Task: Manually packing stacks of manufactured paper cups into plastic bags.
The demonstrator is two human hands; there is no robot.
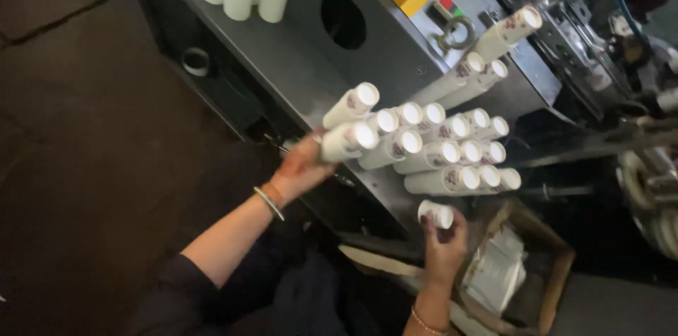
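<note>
Left hand (302,165) reaches up with the arm stretched out, fingers wrapped around the base of a long stack of paper cups (349,140) lying tilted on the grey machine (296,61). Right hand (445,246) points upward, fingers clamped on a short cup stack (436,214) just below the bundle of stacks (452,152). The cardboard box (547,265) beside it holds white plastic bags (503,274).

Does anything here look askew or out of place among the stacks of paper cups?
Mostly tidy: the cup stacks lie in even rows. The stack above the left hand juts out at a steeper angle than its neighbours. The right hand holds a short stack apart from the rows. Nothing spilled or crushed shows.
</note>
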